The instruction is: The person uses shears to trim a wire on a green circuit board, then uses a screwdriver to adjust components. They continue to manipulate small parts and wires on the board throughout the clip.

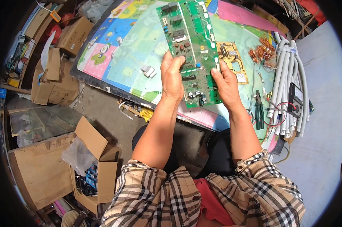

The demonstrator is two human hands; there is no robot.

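Observation:
A long green circuit board [197,49] is held up over the table, its component side facing me. Black blocks, small capacitors and white connectors are mounted on it. My left hand [172,75] grips its left edge, thumb on the face. On the opposite edge my right hand [226,84] is closed with its thumb on the front; the fingers behind the board are hidden. Just right of it, a yellow-tan circuit board [232,62] lies on the table, partly covered by the green board and my right hand. A small white-grey connector block [148,71] rests left of my left hand.
The table has a colourful printed cover [121,49]. At its right lie green-handled pliers [259,111], tangled copper wire [265,53], a bundle of grey tubes [286,87] and a black multimeter [295,100]. Cardboard boxes [106,181] and a wooden panel [42,170] stand lower left.

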